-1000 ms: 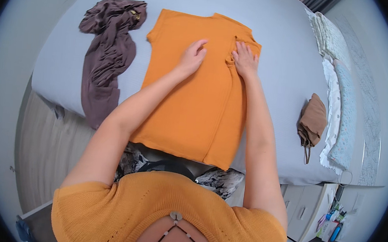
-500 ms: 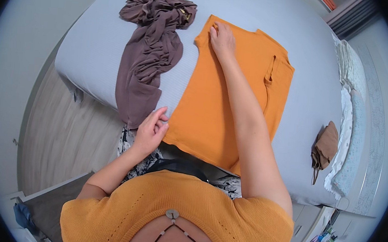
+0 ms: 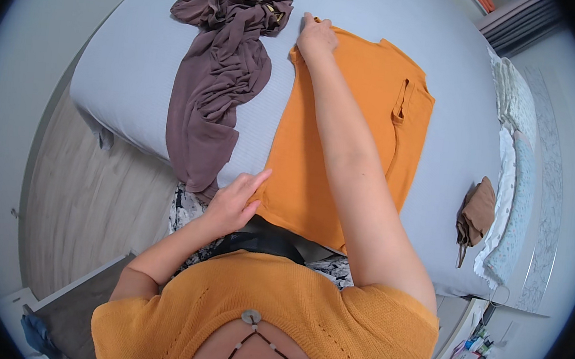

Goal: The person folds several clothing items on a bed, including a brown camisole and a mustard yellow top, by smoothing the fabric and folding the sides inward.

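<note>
An orange sleeveless top lies flat, folded lengthwise, on the bed, with a slit-like armhole showing on its right part. My right hand reaches to its far left corner, fingers closed over the cloth at the edge. Down at the near left corner, my left hand has its thumb and fingers around the hem edge; the fingertips are partly hidden. To the left, close to that hand, a brown-purple garment lies bunched at its far end and smoother at its near end.
The bed has a pale grey-blue sheet. A small brown strappy garment sits at its right, beside patterned pillows. Wooden flooring shows at the left. A shelf with small items stands at the lower right.
My right hand has moved farther and left, from lying on the top to its far corner. My left hand has shifted right onto the near edge. The view has moved slightly.
</note>
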`<state>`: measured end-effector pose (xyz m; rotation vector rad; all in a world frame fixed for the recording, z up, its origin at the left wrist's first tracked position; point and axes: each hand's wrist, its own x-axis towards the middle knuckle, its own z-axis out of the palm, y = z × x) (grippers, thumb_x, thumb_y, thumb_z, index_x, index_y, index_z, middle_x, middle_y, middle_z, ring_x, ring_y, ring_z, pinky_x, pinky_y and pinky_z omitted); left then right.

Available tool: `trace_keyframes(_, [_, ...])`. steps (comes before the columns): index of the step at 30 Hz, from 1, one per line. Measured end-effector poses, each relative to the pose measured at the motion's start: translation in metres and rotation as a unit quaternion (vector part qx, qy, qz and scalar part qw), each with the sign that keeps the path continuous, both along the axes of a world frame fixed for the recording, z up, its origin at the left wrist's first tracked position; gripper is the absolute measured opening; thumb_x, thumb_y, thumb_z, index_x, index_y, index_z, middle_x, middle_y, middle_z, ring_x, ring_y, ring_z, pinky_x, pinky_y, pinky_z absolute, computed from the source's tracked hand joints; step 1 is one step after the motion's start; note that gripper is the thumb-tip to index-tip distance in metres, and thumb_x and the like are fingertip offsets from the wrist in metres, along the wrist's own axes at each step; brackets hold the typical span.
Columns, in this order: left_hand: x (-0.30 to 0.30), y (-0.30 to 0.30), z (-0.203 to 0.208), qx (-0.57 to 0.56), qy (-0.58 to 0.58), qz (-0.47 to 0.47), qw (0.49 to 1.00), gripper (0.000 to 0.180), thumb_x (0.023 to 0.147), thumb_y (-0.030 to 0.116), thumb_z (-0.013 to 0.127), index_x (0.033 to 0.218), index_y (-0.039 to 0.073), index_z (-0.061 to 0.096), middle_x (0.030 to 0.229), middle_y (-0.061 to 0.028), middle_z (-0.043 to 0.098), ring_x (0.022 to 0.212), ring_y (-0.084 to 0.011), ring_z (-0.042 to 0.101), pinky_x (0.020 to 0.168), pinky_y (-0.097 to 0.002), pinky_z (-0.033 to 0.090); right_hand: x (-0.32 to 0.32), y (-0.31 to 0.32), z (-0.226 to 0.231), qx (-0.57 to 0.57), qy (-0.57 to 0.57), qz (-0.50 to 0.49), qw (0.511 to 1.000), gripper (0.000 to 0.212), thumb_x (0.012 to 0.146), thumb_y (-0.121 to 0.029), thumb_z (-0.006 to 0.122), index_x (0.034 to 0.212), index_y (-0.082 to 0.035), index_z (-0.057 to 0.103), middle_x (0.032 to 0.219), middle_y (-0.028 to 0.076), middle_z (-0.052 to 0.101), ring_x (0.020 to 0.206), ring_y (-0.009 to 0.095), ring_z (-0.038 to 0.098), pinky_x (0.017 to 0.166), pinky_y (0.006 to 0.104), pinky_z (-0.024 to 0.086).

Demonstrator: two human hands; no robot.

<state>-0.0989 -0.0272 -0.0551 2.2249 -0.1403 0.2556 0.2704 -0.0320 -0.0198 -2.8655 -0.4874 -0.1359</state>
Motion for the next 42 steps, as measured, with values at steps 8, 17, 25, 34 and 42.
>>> trace_keyframes(8, [0.008, -0.022, 0.005, -0.040, -0.101, -0.077, 0.991, 0.039, 0.078, -0.005, 0.057, 0.115, 0.005, 0.060, 0.097, -0.0100, 0.057, 0.084, -0.0273, 0.060, 0.070, -0.0334, 0.050, 0.054, -0.074, -0.035, 0.515, 0.081, 0.049, 0.852, 0.045, 0.079, 0.006, 0.042, 0.115, -0.007, 0.065, 0.103, 0.012, 0.067, 0.087, 0.019, 0.062, 0.078, 0.0283, 0.047])
trace_keyframes(17, [0.035, -0.072, 0.012, 0.031, -0.126, -0.247, 0.960, 0.027, 0.077, 0.001, 0.060, 0.103, 0.007, 0.064, 0.094, -0.0075, 0.059, 0.083, -0.0241, 0.061, 0.066, -0.0326, 0.051, 0.047, -0.172, -0.023, 0.504, 0.154, -0.074, 0.847, 0.051, 0.075, -0.012, 0.063, 0.124, 0.001, 0.055, 0.107, 0.013, 0.065, 0.097, 0.020, 0.061, 0.082, 0.0296, 0.048])
trace_keyframes(25, [0.045, -0.078, 0.010, -0.022, -0.086, -0.294, 0.952, 0.025, 0.077, 0.000, 0.061, 0.101, 0.006, 0.064, 0.094, -0.0070, 0.058, 0.085, -0.0240, 0.061, 0.069, -0.0328, 0.051, 0.066, -0.192, -0.038, 0.203, -0.045, 0.021, 0.978, 0.055, 0.080, -0.018, 0.064, 0.131, -0.003, 0.048, 0.135, 0.018, 0.047, 0.124, 0.031, 0.046, 0.101, 0.0365, 0.039])
trace_keyframes(34, [0.046, -0.079, -0.005, -0.166, 0.009, -0.312, 0.935, 0.027, 0.078, -0.008, 0.056, 0.101, 0.003, 0.065, 0.100, -0.0085, 0.058, 0.091, -0.0216, 0.061, 0.075, -0.0289, 0.050, 0.058, -0.185, -0.016, 0.154, 0.079, -0.048, 0.984, 0.054, 0.083, -0.021, 0.062, 0.132, -0.006, 0.047, 0.136, 0.016, 0.046, 0.124, 0.032, 0.045, 0.100, 0.0393, 0.040])
trace_keyframes(42, [0.048, -0.082, -0.008, -0.126, -0.006, -0.332, 0.935, 0.024, 0.080, -0.002, 0.059, 0.103, 0.006, 0.063, 0.103, -0.0087, 0.058, 0.091, -0.0259, 0.060, 0.077, -0.0315, 0.050, 0.052, -0.205, -0.032, 0.237, 0.027, -0.049, 0.970, 0.068, 0.086, -0.036, 0.060, 0.143, -0.010, 0.033, 0.147, 0.016, 0.033, 0.133, 0.030, 0.036, 0.107, 0.0370, 0.032])
